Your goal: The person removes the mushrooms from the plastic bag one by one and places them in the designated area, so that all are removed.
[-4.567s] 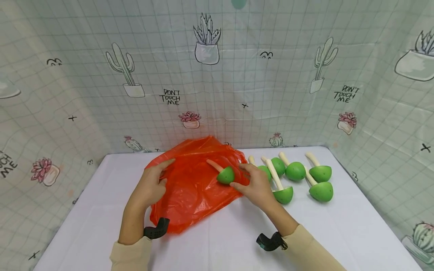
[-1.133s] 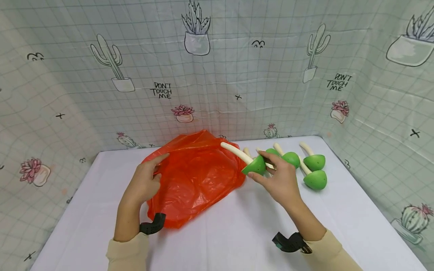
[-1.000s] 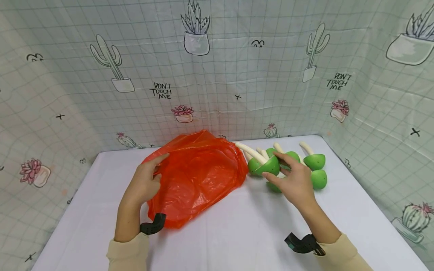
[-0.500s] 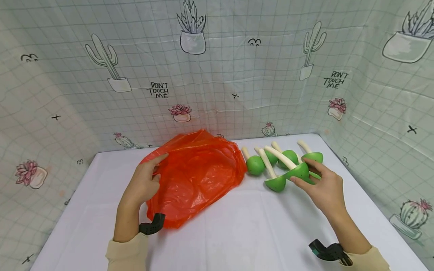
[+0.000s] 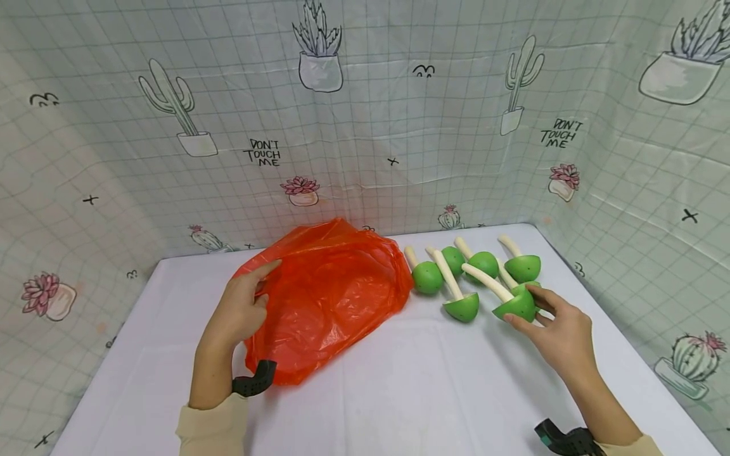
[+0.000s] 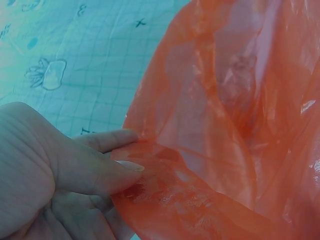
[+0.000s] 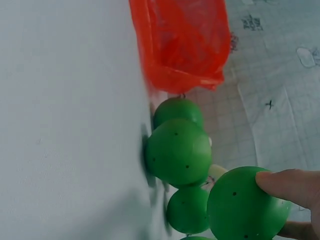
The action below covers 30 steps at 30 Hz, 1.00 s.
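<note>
My left hand (image 5: 234, 307) pinches the edge of a red plastic bag (image 5: 336, 310), which lies with its mouth spread open. In the left wrist view, the thumb presses the thin film (image 6: 170, 200) against the fingers. Over at the right, my right hand (image 5: 561, 329) holds a toy mushroom (image 5: 516, 306) by its green cap, its white stem pointing up and left. The right wrist view shows the thumb (image 7: 287, 185) on that cap. Another mushroom (image 5: 506, 275) lies just behind the held one, partly covered. Whether the held cap touches the table cannot be told.
Several more green-capped mushrooms lie between the bag and my right hand, among them a near one (image 5: 462, 307), one beside the bag (image 5: 428, 277) and one at the back right (image 5: 523, 268). A patterned cloth wall (image 5: 365, 126) closes off the white table (image 5: 399, 392) behind and at both sides.
The mushroom, seen in the bag at first, has come out in my right hand and travelled right, then lower beside the others. My left hand keeps its place on the bag's edge.
</note>
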### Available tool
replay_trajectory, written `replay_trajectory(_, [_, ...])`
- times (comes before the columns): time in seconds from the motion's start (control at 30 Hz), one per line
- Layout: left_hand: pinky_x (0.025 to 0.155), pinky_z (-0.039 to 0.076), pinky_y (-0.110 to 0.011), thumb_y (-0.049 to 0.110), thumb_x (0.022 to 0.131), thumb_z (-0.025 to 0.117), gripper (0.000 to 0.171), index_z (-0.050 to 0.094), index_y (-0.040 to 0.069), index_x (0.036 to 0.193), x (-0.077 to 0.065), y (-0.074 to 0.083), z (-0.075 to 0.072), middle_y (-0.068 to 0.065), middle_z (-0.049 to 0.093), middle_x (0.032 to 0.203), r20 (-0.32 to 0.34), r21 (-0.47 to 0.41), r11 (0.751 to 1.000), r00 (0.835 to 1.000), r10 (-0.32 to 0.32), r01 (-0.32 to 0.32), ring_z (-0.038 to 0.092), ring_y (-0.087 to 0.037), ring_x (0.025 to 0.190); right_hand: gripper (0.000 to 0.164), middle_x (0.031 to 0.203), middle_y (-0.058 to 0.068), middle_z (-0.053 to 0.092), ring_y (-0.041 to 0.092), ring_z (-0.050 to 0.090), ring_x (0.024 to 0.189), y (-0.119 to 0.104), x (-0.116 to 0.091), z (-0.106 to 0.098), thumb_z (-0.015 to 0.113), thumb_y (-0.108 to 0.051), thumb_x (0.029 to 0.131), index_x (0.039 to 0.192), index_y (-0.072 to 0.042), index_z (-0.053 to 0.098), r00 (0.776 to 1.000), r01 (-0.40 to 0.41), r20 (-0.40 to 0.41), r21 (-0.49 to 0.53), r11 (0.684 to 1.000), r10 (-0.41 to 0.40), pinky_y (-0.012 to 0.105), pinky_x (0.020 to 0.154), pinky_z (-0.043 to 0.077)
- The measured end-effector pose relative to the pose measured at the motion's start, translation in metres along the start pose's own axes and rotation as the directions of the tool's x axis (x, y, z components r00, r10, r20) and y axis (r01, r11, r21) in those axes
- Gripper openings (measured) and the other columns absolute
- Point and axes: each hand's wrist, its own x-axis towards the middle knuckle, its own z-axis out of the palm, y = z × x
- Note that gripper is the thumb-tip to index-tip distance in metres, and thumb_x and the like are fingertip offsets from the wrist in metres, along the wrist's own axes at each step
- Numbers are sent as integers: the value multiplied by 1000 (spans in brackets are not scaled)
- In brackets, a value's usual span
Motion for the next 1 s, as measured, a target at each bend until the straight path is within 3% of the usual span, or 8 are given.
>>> replay_trajectory(0.07, [104,52,-58,-13,97,48,66,42,4,160,0,-1,0,-25,46,157,0,1,1000,1000,6,-6,51,-48,135,67,125,32,69,41,67,116,2,-1,0,92,-11,80,136,8,63,1000,-3,7,-4,1000,3,-2,79,45])
replay_trajectory(0.13, [104,52,-58,-13,97,49,66,42,4,160,0,-1,0,-25,46,157,-1,0,1000,1000,6,-6,52,-48,135,68,125,33,68,47,66,117,5,-1,0,92,-11,80,137,9,62,1000,-8,15,-12,1000,8,-2,78,45])
replay_trajectory(0.5, [102,53,-58,-13,97,49,66,42,3,160,-1,-1,0,-26,46,156,-3,5,1000,1000,3,-3,51,-49,135,66,119,35,69,50,68,112,22,-5,13,92,-9,78,133,13,63,1000,-16,18,-13,1000,16,-4,75,43])
replay_trajectory(0.87, [102,53,-58,-14,97,49,66,42,3,160,0,-1,1,-26,46,157,-4,2,1000,1000,-1,1,51,-49,136,68,118,36,69,51,68,111,20,-5,21,94,-7,75,131,14,63,1000,3,6,-16,1000,-3,-4,75,42])
replay_trajectory(1.0, [102,53,-58,-15,96,48,66,42,3,160,0,0,1,-27,46,156,-7,0,1000,1000,4,-4,51,-50,136,67,119,36,69,51,68,112,19,-7,23,94,-7,75,131,13,63,1000,-1,14,-26,1000,1,13,79,57])
